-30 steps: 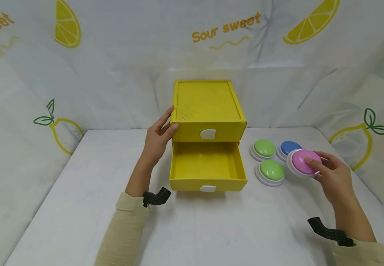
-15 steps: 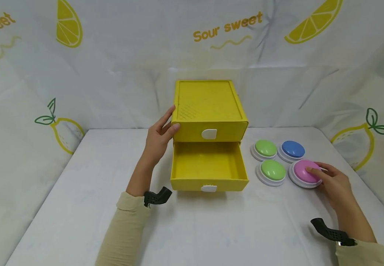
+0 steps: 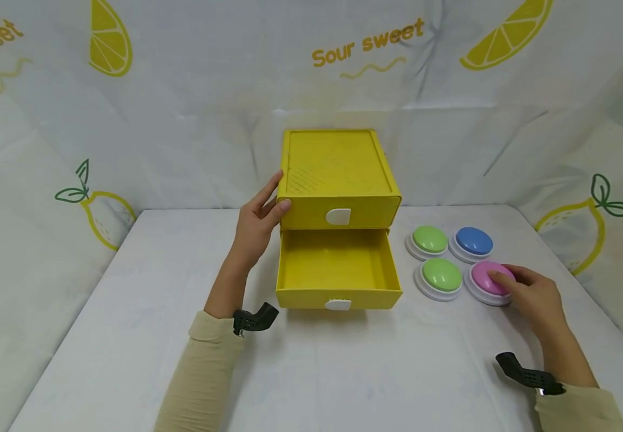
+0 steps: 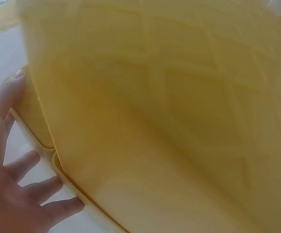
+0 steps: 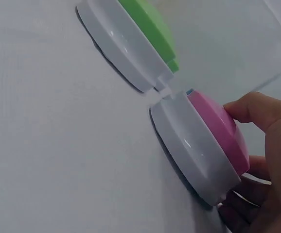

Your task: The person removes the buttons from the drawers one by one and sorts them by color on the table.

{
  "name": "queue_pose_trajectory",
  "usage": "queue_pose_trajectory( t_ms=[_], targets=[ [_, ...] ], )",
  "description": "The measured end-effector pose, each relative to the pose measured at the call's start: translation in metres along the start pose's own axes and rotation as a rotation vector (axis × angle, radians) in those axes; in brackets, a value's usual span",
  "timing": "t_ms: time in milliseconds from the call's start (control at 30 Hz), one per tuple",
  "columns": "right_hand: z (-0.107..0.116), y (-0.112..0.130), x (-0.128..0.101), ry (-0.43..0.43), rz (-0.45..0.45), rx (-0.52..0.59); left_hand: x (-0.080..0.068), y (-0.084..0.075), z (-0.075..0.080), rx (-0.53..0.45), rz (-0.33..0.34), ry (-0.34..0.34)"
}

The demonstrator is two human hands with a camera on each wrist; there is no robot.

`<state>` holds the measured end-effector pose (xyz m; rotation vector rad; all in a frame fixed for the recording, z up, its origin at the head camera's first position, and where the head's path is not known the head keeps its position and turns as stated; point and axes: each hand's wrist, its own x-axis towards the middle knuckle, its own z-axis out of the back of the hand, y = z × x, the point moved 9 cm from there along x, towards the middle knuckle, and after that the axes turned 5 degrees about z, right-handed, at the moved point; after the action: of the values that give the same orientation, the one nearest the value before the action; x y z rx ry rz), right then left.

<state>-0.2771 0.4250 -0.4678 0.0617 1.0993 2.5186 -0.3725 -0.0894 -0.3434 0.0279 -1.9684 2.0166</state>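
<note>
My right hand [image 3: 535, 297] pinches a pink push button [image 3: 489, 277] with a white base. In the right wrist view the thumb lies on the pink dome [image 5: 220, 128], with other fingers at the base's rim. The button stands on the table. Two green push buttons [image 3: 442, 275] and a blue push button [image 3: 474, 241] stand close beside it. My left hand [image 3: 254, 225] rests against the left side of a yellow drawer unit [image 3: 338, 162], its thumb at the front corner. In the left wrist view its fingers [image 4: 43, 187] touch the unit's edge. The lower drawer [image 3: 338, 273] is pulled out and holds nothing visible.
A white cloth covers the table [image 3: 311, 372]. Behind it hangs a white sheet [image 3: 208, 120] printed with lemons and lettering. The unit stands near the back edge, with its upper drawer [image 3: 365, 215] closed.
The right hand has lowered the pink button from the air onto the table, in front of the blue one, and shifted it slightly left. The left hand has stayed in place.
</note>
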Motion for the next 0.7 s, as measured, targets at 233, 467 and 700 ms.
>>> queue_pose_trajectory(
  t_ms=[233, 467, 700],
  targets=[
    [0.004, 0.001, -0.002, -0.064, 0.077, -0.031, 0.0, 0.0, 0.0, -0.003, -0.007, 0.001],
    [0.0, 0.009, -0.006, -0.028, 0.243, -0.176, 0.001, 0.0, 0.0, -0.009, -0.01, 0.005],
    [-0.007, 0.011, -0.007, -0.026, 0.257, -0.172, 0.001, 0.0, 0.0, -0.019, -0.006, 0.007]
  ],
)
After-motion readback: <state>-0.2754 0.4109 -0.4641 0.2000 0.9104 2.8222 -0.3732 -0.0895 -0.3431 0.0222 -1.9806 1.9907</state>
